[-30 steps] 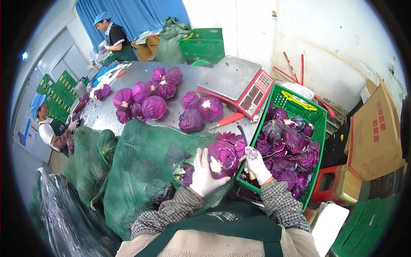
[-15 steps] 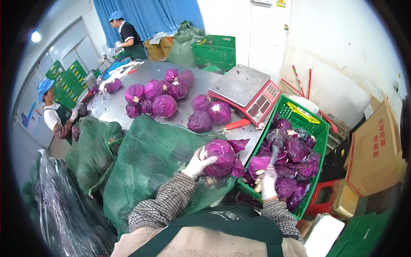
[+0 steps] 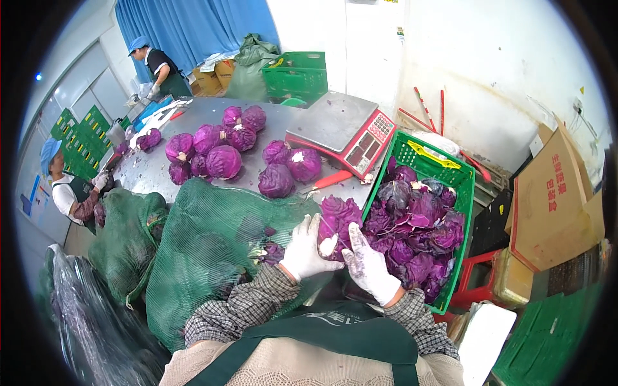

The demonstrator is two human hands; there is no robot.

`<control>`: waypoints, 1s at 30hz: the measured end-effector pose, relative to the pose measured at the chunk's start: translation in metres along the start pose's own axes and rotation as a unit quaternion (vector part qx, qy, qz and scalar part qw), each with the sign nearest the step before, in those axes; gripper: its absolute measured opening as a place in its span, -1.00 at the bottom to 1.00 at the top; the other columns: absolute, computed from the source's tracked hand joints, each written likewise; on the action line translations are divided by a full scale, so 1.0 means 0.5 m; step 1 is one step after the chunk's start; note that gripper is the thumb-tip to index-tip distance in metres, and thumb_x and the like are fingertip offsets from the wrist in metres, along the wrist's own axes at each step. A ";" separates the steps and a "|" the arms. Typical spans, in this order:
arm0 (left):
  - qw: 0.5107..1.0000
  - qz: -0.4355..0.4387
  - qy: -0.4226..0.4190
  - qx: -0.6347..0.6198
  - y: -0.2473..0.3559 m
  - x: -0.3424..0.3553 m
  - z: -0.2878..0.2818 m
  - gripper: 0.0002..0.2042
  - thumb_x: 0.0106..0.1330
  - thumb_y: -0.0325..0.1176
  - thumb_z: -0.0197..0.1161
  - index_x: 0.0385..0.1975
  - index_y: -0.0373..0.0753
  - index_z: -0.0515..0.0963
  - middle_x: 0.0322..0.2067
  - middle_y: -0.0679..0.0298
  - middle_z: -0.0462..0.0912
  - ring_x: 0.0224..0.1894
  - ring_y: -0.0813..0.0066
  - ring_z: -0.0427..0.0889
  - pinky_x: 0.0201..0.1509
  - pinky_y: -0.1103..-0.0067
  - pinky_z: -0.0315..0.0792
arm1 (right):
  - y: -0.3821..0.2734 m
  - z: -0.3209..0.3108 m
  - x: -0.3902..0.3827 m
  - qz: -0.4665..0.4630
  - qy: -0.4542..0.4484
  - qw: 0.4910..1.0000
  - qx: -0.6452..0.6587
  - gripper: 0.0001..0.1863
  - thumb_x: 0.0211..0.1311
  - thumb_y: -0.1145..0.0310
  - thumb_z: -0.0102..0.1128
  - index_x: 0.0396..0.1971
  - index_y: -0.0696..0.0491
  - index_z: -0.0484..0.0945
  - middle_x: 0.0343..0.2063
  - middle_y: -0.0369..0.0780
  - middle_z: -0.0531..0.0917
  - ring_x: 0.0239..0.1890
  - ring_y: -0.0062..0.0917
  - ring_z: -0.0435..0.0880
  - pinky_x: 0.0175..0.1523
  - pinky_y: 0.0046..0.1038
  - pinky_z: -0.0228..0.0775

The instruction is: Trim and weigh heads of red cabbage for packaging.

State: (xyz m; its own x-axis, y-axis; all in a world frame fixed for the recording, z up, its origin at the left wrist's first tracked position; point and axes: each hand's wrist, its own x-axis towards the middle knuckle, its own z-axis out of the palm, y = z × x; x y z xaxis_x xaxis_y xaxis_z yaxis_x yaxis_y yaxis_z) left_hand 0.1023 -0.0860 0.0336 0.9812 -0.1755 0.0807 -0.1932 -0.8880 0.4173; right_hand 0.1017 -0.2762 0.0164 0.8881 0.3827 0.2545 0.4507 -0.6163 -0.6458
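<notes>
A red cabbage (image 3: 338, 215), with a white stem end showing, lies at the front of the steel table between my gloved hands. My left hand (image 3: 308, 251) grips it from the left, fingers curved along its side. My right hand (image 3: 370, 270) is at its right, holding a knife whose narrow blade lies across the cabbage, mostly hard to make out. Green mesh sacks (image 3: 187, 257) lie beside my left arm. A green crate (image 3: 463, 206) full of purple leaves stands to my right.
Several cabbages (image 3: 223, 161), a red-rimmed scale (image 3: 328, 122) and an orange-handled knife (image 3: 331, 179) are on the table (image 3: 145, 174). Two co-workers (image 3: 164, 67) (image 3: 64, 196) work at the left and back. Cardboard (image 3: 550, 193) leans at the right.
My right hand and knife have moved left from over the crate to the cabbage. My left hand still grips the cabbage, now turned with its stem end toward me.
</notes>
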 end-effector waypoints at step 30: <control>0.999 0.010 0.036 0.007 -0.011 -0.014 0.020 0.25 -0.32 0.23 0.46 0.27 -0.51 -0.06 0.22 -0.32 0.08 0.27 -0.19 0.12 0.33 0.21 0.10 | 0.074 -0.011 -0.029 0.033 0.057 0.994 0.084 -0.47 0.25 0.35 0.13 0.18 0.22 0.29 0.13 0.05 0.41 0.20 -0.21 0.41 0.24 -0.41 0.24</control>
State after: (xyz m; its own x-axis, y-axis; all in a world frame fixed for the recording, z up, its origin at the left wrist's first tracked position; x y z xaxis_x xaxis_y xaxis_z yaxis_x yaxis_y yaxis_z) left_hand 0.0965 -0.0840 0.0219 0.9747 -0.1615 0.1544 -0.2114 -0.8906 0.4026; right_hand 0.1058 -0.3085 -0.0070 0.9244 0.2576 0.2812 0.3773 -0.5099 -0.7731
